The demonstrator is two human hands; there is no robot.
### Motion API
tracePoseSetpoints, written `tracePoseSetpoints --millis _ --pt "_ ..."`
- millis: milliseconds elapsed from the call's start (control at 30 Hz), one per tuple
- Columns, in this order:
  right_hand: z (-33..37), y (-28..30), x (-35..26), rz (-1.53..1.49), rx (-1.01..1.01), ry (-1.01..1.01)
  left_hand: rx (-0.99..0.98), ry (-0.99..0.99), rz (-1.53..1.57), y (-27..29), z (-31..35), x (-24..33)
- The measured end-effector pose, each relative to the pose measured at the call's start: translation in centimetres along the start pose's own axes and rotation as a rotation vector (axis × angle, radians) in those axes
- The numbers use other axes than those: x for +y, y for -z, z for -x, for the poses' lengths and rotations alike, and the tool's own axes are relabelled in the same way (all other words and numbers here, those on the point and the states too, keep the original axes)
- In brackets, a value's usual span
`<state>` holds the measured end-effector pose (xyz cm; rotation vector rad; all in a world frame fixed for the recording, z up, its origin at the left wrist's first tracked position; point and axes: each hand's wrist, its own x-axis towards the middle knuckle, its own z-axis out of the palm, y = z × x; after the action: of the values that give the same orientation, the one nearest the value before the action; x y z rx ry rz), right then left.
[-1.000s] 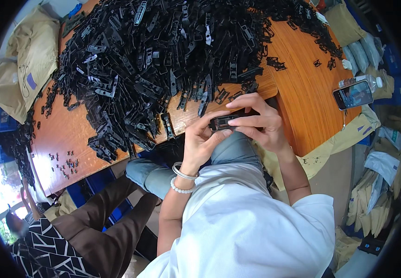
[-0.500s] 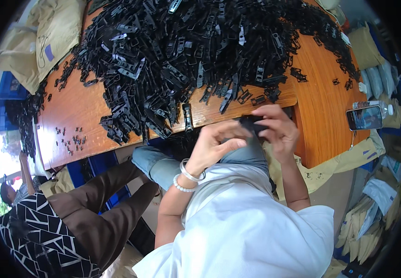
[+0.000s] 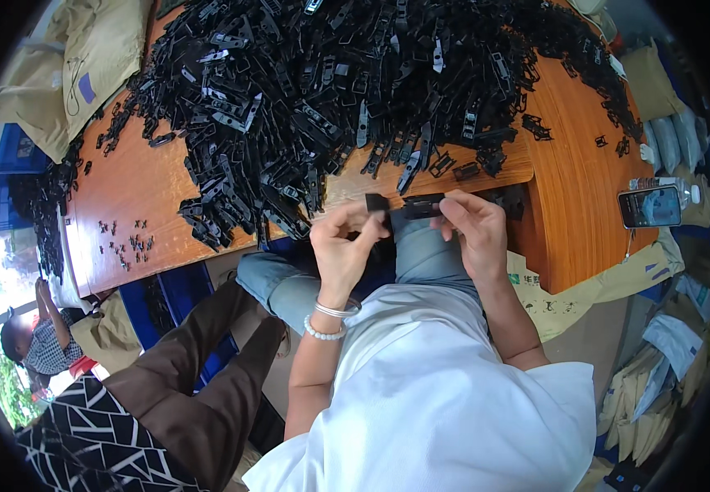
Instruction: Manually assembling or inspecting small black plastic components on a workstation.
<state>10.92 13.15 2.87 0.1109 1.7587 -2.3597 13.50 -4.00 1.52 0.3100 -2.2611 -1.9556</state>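
Observation:
My left hand (image 3: 343, 246) is in front of the table edge, thumb and fingers pinched on a small black plastic piece (image 3: 377, 202). Just to its right, my right hand (image 3: 478, 234) grips the end of a longer black plastic clip part (image 3: 422, 206) with an open frame. A narrow gap separates the two pieces. Both hands are over my lap, just below a large heap of black plastic parts (image 3: 289, 107). A few loose framed parts (image 3: 465, 170) lie at the heap's near edge, close to my right hand.
The wooden table (image 3: 576, 189) has an open recess (image 3: 515, 201) at its near edge. Tiny black parts (image 3: 129, 242) lie at left, a phone (image 3: 650, 207) at right. Someone in brown trousers (image 3: 199, 369) sits to my left. Blue crates (image 3: 182, 291) stand under the table; paper sacks (image 3: 96, 66) rest far left.
My hands, close together around a dark piece before, have moved apart, the left one leftward. A separate black piece now shows in each hand. The person at far left has shifted.

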Motion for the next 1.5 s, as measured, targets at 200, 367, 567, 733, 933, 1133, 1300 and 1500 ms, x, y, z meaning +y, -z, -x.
tracePoseSetpoints --millis 200,367,567,733,933,1133,1300,1500 --pt "0.3 -0.5 0.0 0.002 -0.017 -0.098 -0.183 0.024 0.179 -0.4 0.5 -0.3" --pt "0.7 -0.7 -0.4 0.125 -0.012 -0.027 -0.219 0.080 0.243 -0.8 0.5 0.8" --pt "1.1 -0.7 0.2 0.177 -0.021 0.028 -0.268 0.291 0.392 -0.9 0.1 1.2" --pt "1.3 -0.5 -0.1 0.174 -0.062 0.088 -0.361 0.152 0.359 -1.4 -0.1 1.7" --pt "1.0 2.9 -0.4 0.082 0.089 0.023 -0.519 0.035 0.184 -4.3 -3.5 2.7" --pt "0.9 7.9 1.1 0.274 0.101 0.019 -0.385 -0.761 -0.544 -12.9 -9.6 2.2" --pt "0.2 8.8 1.3 0.408 0.088 0.109 -0.414 -0.679 -0.952 -15.3 -10.2 2.5" --pt "-1.2 8.4 0.9 0.479 0.098 0.152 -0.148 -0.544 -0.050 -12.5 -9.8 3.4"
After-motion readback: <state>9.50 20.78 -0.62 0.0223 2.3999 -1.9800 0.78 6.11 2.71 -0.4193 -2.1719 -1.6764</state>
